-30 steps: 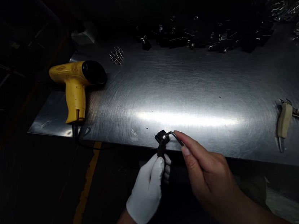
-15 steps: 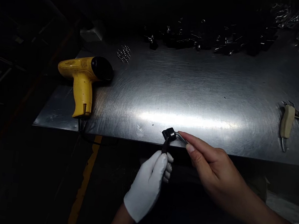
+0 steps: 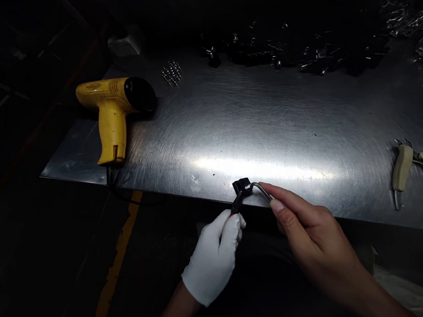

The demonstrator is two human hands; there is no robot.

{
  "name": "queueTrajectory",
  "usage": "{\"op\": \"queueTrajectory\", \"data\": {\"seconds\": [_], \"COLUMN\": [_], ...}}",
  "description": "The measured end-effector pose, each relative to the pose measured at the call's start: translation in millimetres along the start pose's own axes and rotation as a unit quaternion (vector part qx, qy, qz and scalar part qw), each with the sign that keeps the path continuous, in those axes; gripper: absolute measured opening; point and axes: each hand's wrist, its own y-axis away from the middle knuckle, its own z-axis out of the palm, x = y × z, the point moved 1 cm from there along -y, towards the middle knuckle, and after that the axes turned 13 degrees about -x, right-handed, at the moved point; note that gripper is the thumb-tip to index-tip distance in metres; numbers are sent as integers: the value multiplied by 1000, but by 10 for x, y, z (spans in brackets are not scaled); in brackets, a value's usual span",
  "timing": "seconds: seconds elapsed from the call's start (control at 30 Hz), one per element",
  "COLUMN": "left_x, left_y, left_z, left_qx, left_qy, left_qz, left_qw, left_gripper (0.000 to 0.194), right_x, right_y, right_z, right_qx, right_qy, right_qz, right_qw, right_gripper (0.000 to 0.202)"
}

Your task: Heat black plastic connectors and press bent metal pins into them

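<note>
At the near edge of the steel table [image 3: 278, 115], the left hand [image 3: 214, 259], wearing a white glove, is closing around the dark lead of a small black connector [image 3: 242, 187], while the bare right hand [image 3: 312, 237] is pinching the bent metal wire [image 3: 262, 190] that comes off the connector's side. The connector itself is sitting just over the table's front edge, between the two hands. A yellow heat gun [image 3: 116, 103] is lying well off to the left, cream-handled pliers [image 3: 403, 169] are resting far to the right, and a dark heap of small parts [image 3: 286, 49] is lining the back.
</note>
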Motion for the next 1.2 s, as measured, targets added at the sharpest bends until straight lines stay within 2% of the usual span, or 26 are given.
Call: {"op": "queueTrajectory", "data": {"seconds": [0.2, 0.47, 0.73, 0.87, 0.9, 1.03, 1.2], "left_x": [-36, -70, 10, -9, -19, -42, -39], "left_y": [1, -13, -29, -24, -24, -27, -29], "left_z": [7, 10, 59, 75, 75, 66, 48], "left_qx": [14, 14, 4, 13, 12, 13, 9], "left_qy": [-35, -45, 21, -20, -17, -8, -26], "left_qz": [11, 6, -1, 7, 2, -9, -1], "left_qw": [999, 999, 1000, 1000, 1000, 1000, 1000], "left_gripper": [37, 41, 46, 44, 44, 45, 44], "right_x": [-43, -42, 57, 20, 8, 7, 59], "right_y": [43, 39, 51, 53, 46, 18, 38], "right_z": [-17, -27, 187, 160, 137, 76, 82], "right_qx": [60, 55, 94, 182, 188, 143, 125], "right_qy": [16, -15, -29, 11, 25, 44, 41], "right_qz": [-29, -6, -80, -125, -124, -105, -79], "right_qw": [998, 998, 992, 975, 974, 983, 988], "right_gripper": [36, 34, 35, 39, 39, 39, 39]}}
